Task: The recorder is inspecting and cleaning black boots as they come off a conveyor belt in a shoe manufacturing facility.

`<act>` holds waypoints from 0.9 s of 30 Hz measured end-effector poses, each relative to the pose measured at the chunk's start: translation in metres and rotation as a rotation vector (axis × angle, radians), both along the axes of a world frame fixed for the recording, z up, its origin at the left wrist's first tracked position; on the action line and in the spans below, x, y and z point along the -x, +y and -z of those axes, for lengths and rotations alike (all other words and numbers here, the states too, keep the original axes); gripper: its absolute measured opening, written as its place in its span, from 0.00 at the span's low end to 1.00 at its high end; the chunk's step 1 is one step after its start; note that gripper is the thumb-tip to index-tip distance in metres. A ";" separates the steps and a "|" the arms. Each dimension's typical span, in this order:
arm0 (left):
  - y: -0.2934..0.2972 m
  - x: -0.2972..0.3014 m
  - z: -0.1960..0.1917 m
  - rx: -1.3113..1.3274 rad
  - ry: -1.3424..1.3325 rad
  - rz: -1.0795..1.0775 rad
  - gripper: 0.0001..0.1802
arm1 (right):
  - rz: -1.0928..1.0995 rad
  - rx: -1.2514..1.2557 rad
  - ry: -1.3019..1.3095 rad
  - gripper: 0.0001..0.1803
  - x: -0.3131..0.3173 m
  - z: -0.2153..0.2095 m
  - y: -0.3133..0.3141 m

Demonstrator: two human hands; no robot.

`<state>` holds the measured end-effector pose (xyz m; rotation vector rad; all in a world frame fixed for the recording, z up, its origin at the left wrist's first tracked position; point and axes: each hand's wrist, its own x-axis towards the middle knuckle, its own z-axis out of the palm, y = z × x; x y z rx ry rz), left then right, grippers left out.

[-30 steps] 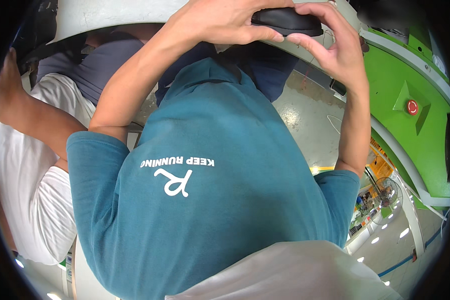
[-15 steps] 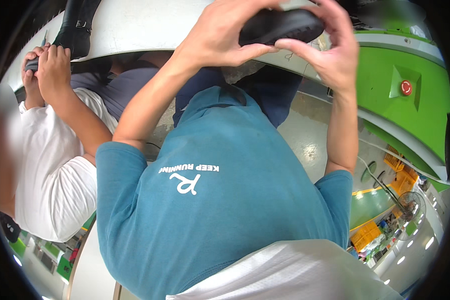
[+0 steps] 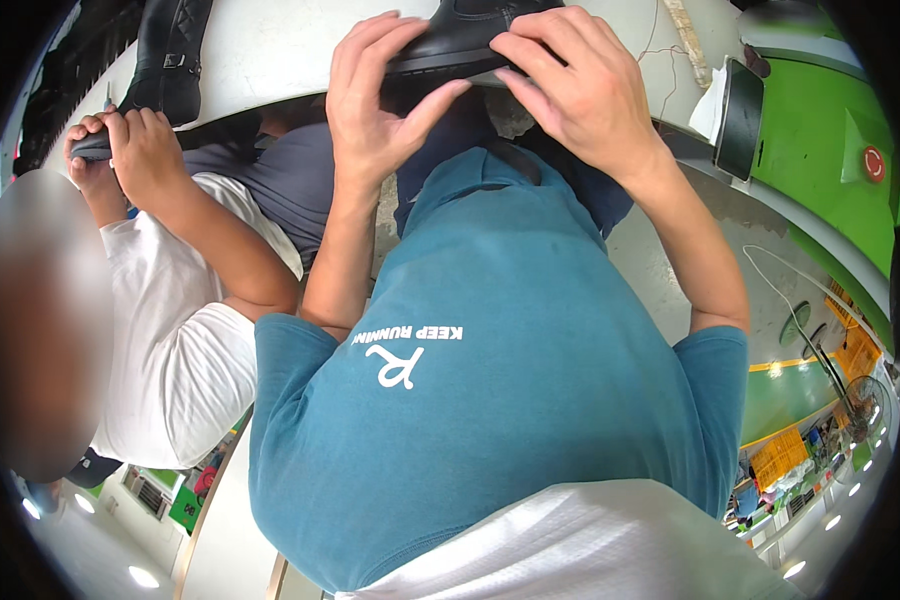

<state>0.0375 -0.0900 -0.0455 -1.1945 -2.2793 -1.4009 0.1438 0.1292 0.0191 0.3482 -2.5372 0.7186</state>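
The black shoe (image 3: 458,42) is at the tabletop's (image 3: 260,60) near edge. Your left hand's (image 3: 373,115) fingers spread open beside it; I can't tell whether your right hand's (image 3: 585,95) grip. Probably light, smooth, stiff-soled: hold the sole's sides.

A footwear workshop
Shoe (image 3: 452,45) at twelve o'clock, boot (image 3: 170,62) at ten; green machine (image 3: 815,125) with red button (image 3: 874,164) at two; yellow crate (image 3: 778,458) at four.
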 end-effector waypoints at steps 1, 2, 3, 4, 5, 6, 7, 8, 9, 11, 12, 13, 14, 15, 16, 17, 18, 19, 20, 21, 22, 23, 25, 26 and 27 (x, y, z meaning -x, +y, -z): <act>0.005 -0.001 -0.006 0.024 0.069 0.018 0.36 | -0.004 -0.022 0.019 0.16 0.002 0.001 -0.004; 0.031 -0.007 -0.021 -0.047 0.115 0.045 0.31 | -0.033 -0.027 0.709 0.14 0.033 0.070 0.011; 0.032 -0.009 -0.032 -0.041 0.108 0.032 0.31 | -0.044 -0.016 0.702 0.14 0.033 0.071 0.011; 0.033 -0.011 -0.041 0.063 0.139 0.044 0.33 | -0.032 -0.007 0.682 0.15 0.030 0.070 0.011; 0.034 -0.013 -0.045 0.167 0.170 0.057 0.36 | -0.019 0.000 0.662 0.16 0.026 0.067 0.011; 0.058 0.011 0.015 -0.621 0.273 0.145 0.28 | -0.060 0.019 0.670 0.16 0.023 0.040 0.000; 0.058 0.012 0.021 -0.620 0.259 0.145 0.28 | 0.025 0.070 0.167 0.15 0.009 0.003 -0.003; 0.059 0.012 0.022 -0.594 0.255 0.147 0.29 | 0.107 0.117 -0.329 0.14 0.001 -0.019 -0.004; 0.062 0.012 0.021 -0.571 0.251 0.155 0.30 | 0.117 0.116 -0.333 0.14 0.007 -0.004 0.000; 0.066 0.012 0.020 -0.578 0.253 0.141 0.29 | -0.075 0.040 0.452 0.13 0.030 0.033 0.008; 0.067 0.012 0.020 -0.580 0.262 0.119 0.28 | -0.078 0.042 0.448 0.13 0.031 0.036 0.011; 0.068 0.012 0.021 -0.579 0.259 0.115 0.28 | -0.123 0.081 0.438 0.12 0.032 0.038 0.014; 0.068 0.013 0.023 -0.602 0.268 0.110 0.28 | -0.167 0.119 0.428 0.12 0.034 0.037 0.015; 0.069 0.013 0.025 -0.624 0.276 0.106 0.27 | -0.169 0.120 0.426 0.12 0.036 0.039 0.016; 0.070 0.013 0.026 -0.623 0.275 0.103 0.27 | -0.200 0.138 0.424 0.13 0.038 0.041 0.018; 0.073 0.014 0.028 -0.663 0.274 0.102 0.26 | -0.229 0.153 0.424 0.13 0.039 0.042 0.020; 0.072 0.015 0.029 -0.698 0.277 0.092 0.26 | -0.238 0.160 0.423 0.13 0.037 0.027 0.019; 0.069 0.015 0.030 -0.693 0.280 0.083 0.26 | -0.192 0.069 0.118 0.14 0.028 0.004 0.019; 0.070 0.014 0.027 -0.690 0.253 0.076 0.26 | -0.135 -0.029 -0.184 0.15 0.023 -0.010 0.021; 0.072 0.013 0.025 -0.692 0.224 0.076 0.25 | -0.127 -0.031 -0.183 0.15 0.028 0.001 0.026; 0.075 0.012 0.024 -0.696 0.224 0.084 0.25 | -0.284 0.153 0.084 0.16 0.041 0.023 0.034; 0.075 0.013 0.025 -0.712 0.233 0.087 0.25 | -0.449 0.339 0.356 0.17 0.050 0.036 0.038; 0.066 0.008 0.011 -0.724 0.249 0.075 0.25 | -0.236 0.166 -0.371 0.22 0.034 -0.029 0.043; 0.056 -0.004 -0.015 -0.332 0.170 -0.011 0.25 | -0.205 0.169 -0.421 0.25 0.036 -0.023 0.051; 0.046 -0.010 -0.031 0.064 0.096 -0.105 0.25 | -0.186 0.173 -0.469 0.27 0.040 -0.019 0.054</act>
